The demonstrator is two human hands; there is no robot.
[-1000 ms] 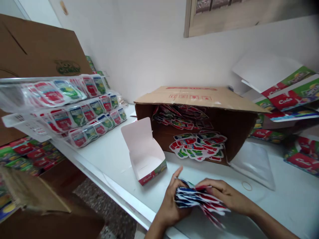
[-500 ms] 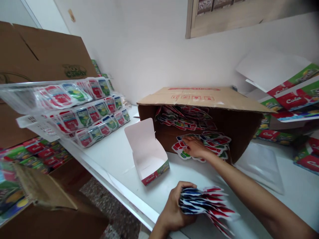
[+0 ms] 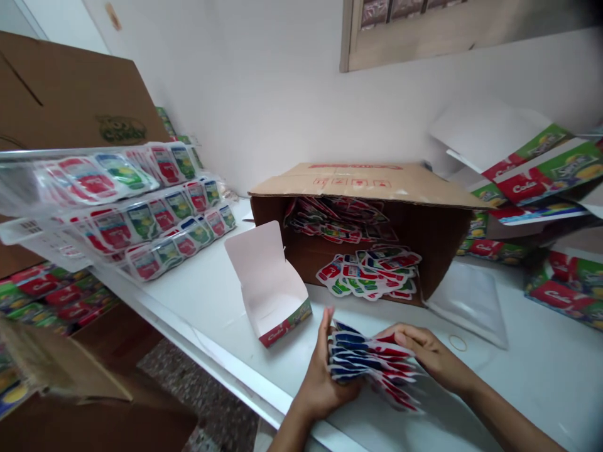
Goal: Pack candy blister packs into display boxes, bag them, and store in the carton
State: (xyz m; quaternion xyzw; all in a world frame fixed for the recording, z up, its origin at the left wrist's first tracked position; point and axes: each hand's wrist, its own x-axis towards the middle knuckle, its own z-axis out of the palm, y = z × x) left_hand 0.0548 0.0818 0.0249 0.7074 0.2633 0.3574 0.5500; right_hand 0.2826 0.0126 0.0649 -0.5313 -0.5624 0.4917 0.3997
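My left hand (image 3: 323,380) is wrapped round one end of a thick stack of candy packets (image 3: 362,361), with dark blue and red edges fanned out. My right hand (image 3: 426,351) pinches a red-ended packet at the stack's upper right. Just beyond the hands stands a small display box (image 3: 276,295), its white lid raised and its inside bare, with "Cola" printed on the front. Loose can-shaped packets (image 3: 367,273) in red and green lie at the mouth of a cardboard carton (image 3: 362,182) resting on its side; more are piled deeper inside.
Clear strips of packets (image 3: 174,213) are stacked at the left, by a large carton (image 3: 70,88). Flat printed boxes (image 3: 541,169) lean at the right above filled-looking ones (image 3: 565,289). A clear plastic bag (image 3: 471,307) and a rubber band (image 3: 457,343) lie on the white table (image 3: 211,295).
My right hand has come back from the loose packets at the carton's mouth to the stack. My left hand still holds the stack, now tilted slightly. The view has shifted a little.
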